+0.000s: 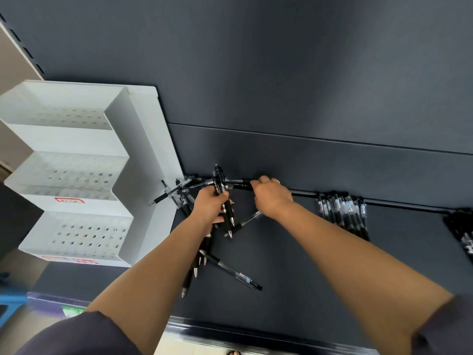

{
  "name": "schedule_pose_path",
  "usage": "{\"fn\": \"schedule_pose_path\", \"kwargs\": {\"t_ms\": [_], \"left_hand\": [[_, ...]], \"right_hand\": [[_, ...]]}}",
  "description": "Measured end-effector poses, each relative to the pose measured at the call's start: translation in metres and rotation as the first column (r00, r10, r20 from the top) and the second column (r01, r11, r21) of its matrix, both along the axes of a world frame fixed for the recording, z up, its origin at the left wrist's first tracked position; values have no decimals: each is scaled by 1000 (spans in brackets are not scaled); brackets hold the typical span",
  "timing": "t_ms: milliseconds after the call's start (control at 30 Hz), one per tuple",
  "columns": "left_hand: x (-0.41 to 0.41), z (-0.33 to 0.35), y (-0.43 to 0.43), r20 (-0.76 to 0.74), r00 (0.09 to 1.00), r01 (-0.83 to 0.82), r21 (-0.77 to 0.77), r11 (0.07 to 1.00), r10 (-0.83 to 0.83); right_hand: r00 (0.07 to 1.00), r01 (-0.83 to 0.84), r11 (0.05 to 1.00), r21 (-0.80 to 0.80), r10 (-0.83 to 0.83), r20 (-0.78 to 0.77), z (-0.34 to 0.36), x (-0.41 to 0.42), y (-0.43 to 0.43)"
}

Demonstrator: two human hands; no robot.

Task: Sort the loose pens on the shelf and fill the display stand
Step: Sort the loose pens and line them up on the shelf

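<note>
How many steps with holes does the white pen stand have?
3: the top step at the back, the middle step below it, the bottom step nearest the front. None looks hidden.

Display stand (76,172) left of loose pens (230,267).

Dark shelf (320,265) carries a white tiered display stand (143,155) at its left end, loose pens (230,269) scattered criss-cross just beside the stand, a tidy row of pens (343,213) side by side near the back edge, and a dark bundle (460,231) at far right.
</note>
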State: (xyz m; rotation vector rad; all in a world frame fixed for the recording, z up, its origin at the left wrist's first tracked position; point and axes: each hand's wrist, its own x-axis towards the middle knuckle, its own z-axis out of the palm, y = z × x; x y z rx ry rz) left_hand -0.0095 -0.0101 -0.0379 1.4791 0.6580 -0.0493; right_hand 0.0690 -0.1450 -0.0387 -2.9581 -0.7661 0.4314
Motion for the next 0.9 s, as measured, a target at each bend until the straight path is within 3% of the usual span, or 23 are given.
{"fn": "schedule_pose_path", "kwargs": {"t_ms": [100,333,567,667,733,800,900], "left_hand": [[1,0,3,4,1000,25,26,999,-25],[3,-2,13,1,1000,25,31,999,-25],[7,-3,12,1,999,47,49,998,-47],[9,-2,6,-11,998,57,59,997,-57],[13,0,0,-34,998,46,31,998,-44],[16,3,-10,-55,998,39,-9,999,-39],[17,6,-25,-65,996,51,-39,998,-53]], "right_hand": [[997,35,994,-107,-27,71,-8,3,10],[980,-2,981,-196,41,196,-18,7,22],[954,-123,972,-201,172,245,-19,8,15],[963,-129,983,-131,156,219,-6,13,8],[990,-79,996,-33,83,115,4,13,2],[994,58,994,90,-49,-100,14,13,-7],[850,382,886,264,-224,-477,20,9,-22]]}}
